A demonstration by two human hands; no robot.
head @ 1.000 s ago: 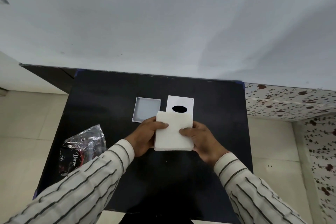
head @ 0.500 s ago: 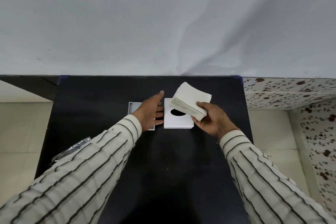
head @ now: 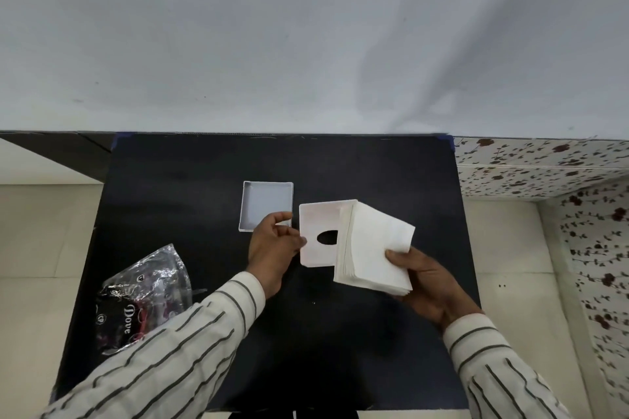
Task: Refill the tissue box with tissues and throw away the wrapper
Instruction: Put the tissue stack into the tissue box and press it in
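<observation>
The right hand (head: 429, 282) grips a thick stack of white tissues (head: 372, 250) by its near right corner, thumb on top and fingers underneath. The stack is tilted, its layered edge facing left, and it covers the right part of the box lid.

The left hand (head: 272, 248) pinches the left edge of the white box lid (head: 318, 235) between thumb and fingers. The lid shows a dark oval opening (head: 327, 237) near its middle, half hidden by the tissue stack. Whether the lid lies flat on the table or is lifted slightly cannot be told. The two hands are apart, with the lid and the stack between them.

Just beyond the left hand, and touching it in this view at the thumb, sits the open box tray (head: 267, 204), a shallow white tray with nothing in it. It lies beside the lid, to the lid's left, with a narrow gap between them.

Well to the left of the left hand and nearer the person lies the crumpled clear wrapper (head: 143, 296), shiny, with a black part printed "Dove". The left striped sleeve (head: 163, 350) crosses its near edge.

All of this rests on a black table (head: 340, 173) set against a pale wall (head: 306, 44). To the right of the right hand, past the table edge, are tiles with a dark flower pattern (head: 551, 167).
</observation>
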